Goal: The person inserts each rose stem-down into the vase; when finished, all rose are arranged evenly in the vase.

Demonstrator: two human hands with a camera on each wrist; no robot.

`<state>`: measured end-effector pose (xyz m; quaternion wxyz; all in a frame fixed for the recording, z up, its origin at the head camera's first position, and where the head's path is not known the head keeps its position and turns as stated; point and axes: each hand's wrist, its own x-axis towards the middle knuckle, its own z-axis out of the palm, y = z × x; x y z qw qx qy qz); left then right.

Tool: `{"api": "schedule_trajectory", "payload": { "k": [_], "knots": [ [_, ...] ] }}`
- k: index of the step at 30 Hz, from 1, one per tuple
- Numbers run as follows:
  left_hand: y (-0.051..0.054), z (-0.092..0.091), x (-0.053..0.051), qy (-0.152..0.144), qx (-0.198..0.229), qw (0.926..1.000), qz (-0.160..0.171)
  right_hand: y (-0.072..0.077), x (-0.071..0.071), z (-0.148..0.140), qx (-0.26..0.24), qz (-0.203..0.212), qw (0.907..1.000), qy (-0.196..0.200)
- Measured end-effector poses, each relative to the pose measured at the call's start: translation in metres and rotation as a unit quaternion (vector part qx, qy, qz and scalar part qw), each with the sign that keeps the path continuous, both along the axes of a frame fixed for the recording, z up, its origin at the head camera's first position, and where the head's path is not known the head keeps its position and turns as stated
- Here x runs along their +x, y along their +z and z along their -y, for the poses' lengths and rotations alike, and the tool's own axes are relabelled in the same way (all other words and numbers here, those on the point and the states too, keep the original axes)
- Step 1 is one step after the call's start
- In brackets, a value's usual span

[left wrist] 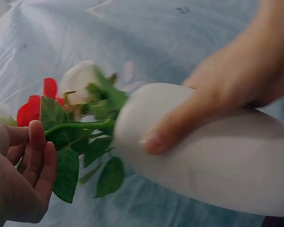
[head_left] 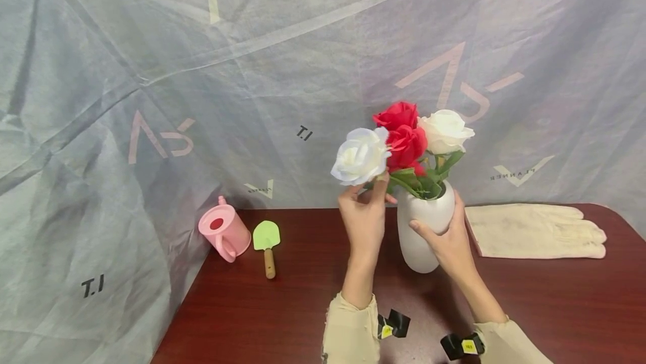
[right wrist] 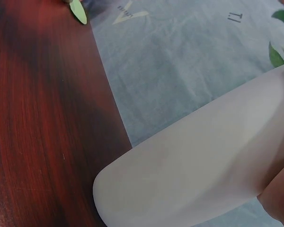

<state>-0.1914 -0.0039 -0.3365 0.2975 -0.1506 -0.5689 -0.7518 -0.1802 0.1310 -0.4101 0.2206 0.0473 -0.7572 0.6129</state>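
A white vase (head_left: 421,243) holds two red roses (head_left: 407,146) and a white rose (head_left: 445,132) with green leaves. My right hand (head_left: 451,240) grips the vase's side, thumb across the front; its far fingers are hidden behind the vase. To the left, my left hand (head_left: 364,221) pinches another white rose (head_left: 360,156) just under the bloom. The left wrist view shows the green stem (left wrist: 80,126) running from these fingers to the vase mouth. In the right wrist view the vase's lower body (right wrist: 180,170) is over the table; whether its base touches cannot be told.
A pink watering can (head_left: 225,232) and a small green trowel (head_left: 267,246) with a wooden handle lie at the table's left. Cream gloves (head_left: 535,231) are right of the vase. A grey printed sheet (head_left: 313,72) hangs behind the dark red table (head_left: 242,319).
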Motion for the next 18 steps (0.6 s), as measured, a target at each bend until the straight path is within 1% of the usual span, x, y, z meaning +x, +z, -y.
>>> {"api": "schedule_trajectory", "payload": {
  "k": [4, 6, 9, 11, 13, 16, 18],
  "knots": [
    [-0.012, -0.013, 0.001, 0.026, -0.053, 0.9982, 0.009, -0.001, 0.0, 0.0, -0.003, -0.009, 1.0, 0.002],
    [-0.017, -0.02, 0.002, 0.038, -0.081, 0.996, 0.001, -0.002, 0.0, -0.001, -0.005, -0.018, 0.9998, 0.005],
    [-0.024, -0.03, 0.004, 0.058, -0.126, 0.9903, -0.008, -0.003, -0.001, -0.002, -0.005, -0.027, 0.9996, 0.009],
    [-0.027, -0.035, 0.005, 0.076, -0.155, 0.9849, -0.012, -0.004, -0.001, -0.003, -0.002, -0.031, 0.9995, 0.011],
    [-0.028, -0.037, 0.004, 0.083, -0.166, 0.9826, -0.012, -0.004, -0.002, -0.004, 0.002, -0.032, 0.9994, 0.011],
    [-0.027, -0.039, 0.004, 0.087, -0.168, 0.9819, -0.006, -0.005, -0.002, -0.005, 0.004, -0.032, 0.9994, 0.011],
    [-0.024, -0.037, 0.009, 0.075, -0.154, 0.9853, 0.006, -0.006, -0.002, -0.005, 0.004, -0.032, 0.9994, 0.011]
  ]
}}
